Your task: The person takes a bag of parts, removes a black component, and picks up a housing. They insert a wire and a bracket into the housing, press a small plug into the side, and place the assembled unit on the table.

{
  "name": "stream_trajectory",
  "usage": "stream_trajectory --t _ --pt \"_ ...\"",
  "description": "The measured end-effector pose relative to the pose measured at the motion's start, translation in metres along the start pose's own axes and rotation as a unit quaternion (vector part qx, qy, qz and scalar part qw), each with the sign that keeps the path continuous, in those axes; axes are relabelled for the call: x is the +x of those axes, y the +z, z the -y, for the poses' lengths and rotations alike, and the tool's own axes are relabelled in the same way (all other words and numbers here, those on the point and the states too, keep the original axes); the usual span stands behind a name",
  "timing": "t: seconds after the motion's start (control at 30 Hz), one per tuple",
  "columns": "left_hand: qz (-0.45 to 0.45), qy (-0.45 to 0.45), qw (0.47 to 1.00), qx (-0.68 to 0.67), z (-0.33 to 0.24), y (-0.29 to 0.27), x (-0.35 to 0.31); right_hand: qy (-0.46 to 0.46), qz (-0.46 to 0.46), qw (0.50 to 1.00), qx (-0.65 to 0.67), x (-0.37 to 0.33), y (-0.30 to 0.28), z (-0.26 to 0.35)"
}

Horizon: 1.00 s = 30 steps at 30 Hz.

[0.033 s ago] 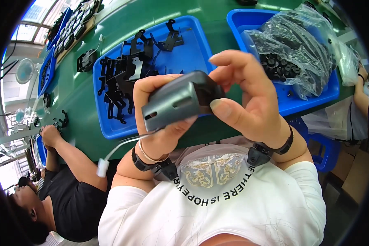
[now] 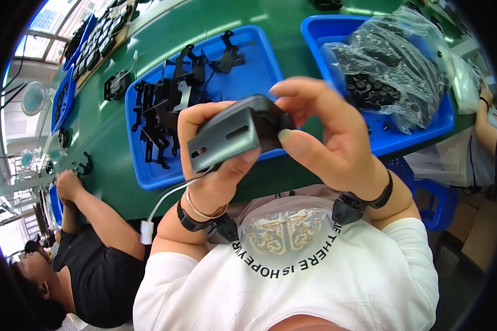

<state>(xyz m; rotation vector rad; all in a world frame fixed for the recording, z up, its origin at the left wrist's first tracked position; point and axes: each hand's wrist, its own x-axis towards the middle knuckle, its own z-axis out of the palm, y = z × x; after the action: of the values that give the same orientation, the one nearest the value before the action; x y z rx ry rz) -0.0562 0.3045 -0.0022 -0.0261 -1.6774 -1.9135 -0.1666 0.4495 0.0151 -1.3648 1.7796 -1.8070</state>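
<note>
My left hand is wrapped round a black device with a slotted metal bracket and lifts it above the table. A white cable with a white plug hangs from the device past my left wrist. At the device's right end, my right hand pinches a small black knob between the thumb and a finger behind it; its index finger is raised and curved. My fingers partly hide the knob.
A blue tray with black metal brackets lies behind my hands. To the right, another blue tray holds a clear bag of black knobs. A similar device lies at left. Co-workers' arms show at both sides.
The device and both hands have shifted slightly left, and the bracket face has tilted a little. The white plug has swung to the right, toward my left forearm.
</note>
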Motion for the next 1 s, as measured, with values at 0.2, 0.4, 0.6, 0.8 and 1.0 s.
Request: stream_trajectory --t 0.2,0.4,0.6,0.8,1.0 --pt "-0.012 -0.016 1.0 -0.011 0.014 0.001 -0.009 0.051 -0.047 0.998 -0.001 -0.015 0.014 -0.007" --pt "0.017 0.02 0.999 -0.028 0.018 0.003 -0.001 0.035 -0.072 0.997 -0.018 -0.018 0.013 -0.005" --pt "0.029 -0.01 0.994 -0.106 0.018 0.012 -0.007 0.082 -0.087 0.991 0.051 -0.026 0.013 0.006" --pt "0.038 0.011 0.997 -0.067 0.002 0.024 -0.01 0.119 -0.076 0.983 0.117 -0.029 0.011 0.007" --pt "0.048 -0.04 0.992 -0.113 -0.013 0.029 -0.011 0.027 -0.089 0.98 0.178 -0.038 0.011 0.022"
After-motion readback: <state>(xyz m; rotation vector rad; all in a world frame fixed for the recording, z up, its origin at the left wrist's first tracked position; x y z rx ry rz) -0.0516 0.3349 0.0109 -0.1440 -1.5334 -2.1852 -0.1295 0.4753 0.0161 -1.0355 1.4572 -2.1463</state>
